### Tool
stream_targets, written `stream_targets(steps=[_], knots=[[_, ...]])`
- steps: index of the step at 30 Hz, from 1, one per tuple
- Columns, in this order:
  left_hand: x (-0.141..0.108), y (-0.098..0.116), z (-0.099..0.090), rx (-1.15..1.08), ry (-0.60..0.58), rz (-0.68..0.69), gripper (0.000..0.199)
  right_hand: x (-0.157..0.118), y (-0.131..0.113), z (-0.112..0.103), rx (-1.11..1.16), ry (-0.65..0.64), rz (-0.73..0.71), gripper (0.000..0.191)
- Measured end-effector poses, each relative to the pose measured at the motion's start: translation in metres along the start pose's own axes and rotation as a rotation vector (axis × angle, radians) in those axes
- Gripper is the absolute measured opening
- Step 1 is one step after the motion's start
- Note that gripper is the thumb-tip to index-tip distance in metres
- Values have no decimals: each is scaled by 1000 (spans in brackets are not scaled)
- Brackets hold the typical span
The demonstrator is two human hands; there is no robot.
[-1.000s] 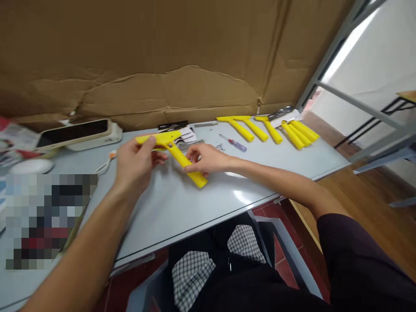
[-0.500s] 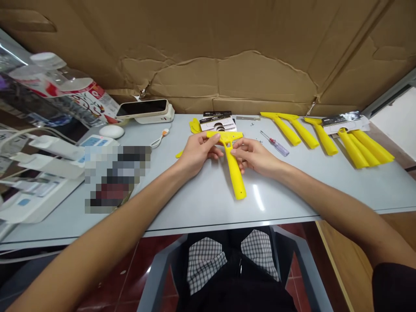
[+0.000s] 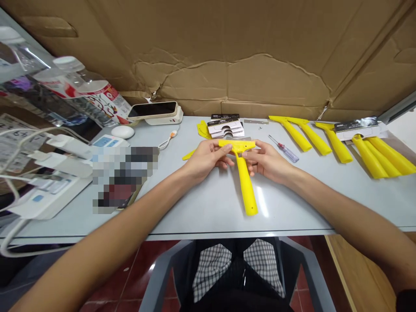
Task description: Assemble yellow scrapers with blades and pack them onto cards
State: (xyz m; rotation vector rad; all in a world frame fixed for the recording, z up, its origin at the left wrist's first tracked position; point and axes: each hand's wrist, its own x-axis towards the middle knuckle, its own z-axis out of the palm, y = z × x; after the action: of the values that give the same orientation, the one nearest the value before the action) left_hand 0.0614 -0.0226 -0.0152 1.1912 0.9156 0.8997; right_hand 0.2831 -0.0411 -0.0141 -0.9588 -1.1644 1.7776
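My left hand (image 3: 204, 161) and right hand (image 3: 270, 162), fingers closed, pinch 1 yellow T-shaped tool (image 3: 247, 186) near its head's 2 ends, over desk (image 3: 208, 212), probably for steadiness; screwdriver (image 3: 286, 151) lies rightward, likely within reach.

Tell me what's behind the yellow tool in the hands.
Beyond the yellow tool lies a stack of black-and-white cards on the desk, with another yellow piece to its left. Whatever the tool, left hand and right hand cover cannot be seen.

Two hands (image 3: 208, 160), seven yellow handles (image 3: 247, 186) and one screwdriver (image 3: 284, 148) show.
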Motion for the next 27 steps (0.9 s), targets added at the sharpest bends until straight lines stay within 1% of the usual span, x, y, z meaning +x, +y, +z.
stream_targets(steps=[2,5,11,12,17,23,27], knots=[[-1,1,1,15,-34,-13,51,0,-1,-1,0,4,-11,51],[-2,2,1,28,-50,-48,47,1,0,-3,-8,7,-19,46],[-4,8,3,26,-30,-113,24,1,3,-3,-15,4,-35,48],[-4,9,4,22,-24,-116,24,1,3,-3,-16,4,-39,49],[-4,8,2,22,-12,-116,38,1,4,-3,-24,2,-39,48],[-4,7,1,48,-22,-105,37,1,6,-3,-21,-1,-59,44],[-4,7,1,68,-29,-87,42,2,5,-3,-24,-4,-61,42]])
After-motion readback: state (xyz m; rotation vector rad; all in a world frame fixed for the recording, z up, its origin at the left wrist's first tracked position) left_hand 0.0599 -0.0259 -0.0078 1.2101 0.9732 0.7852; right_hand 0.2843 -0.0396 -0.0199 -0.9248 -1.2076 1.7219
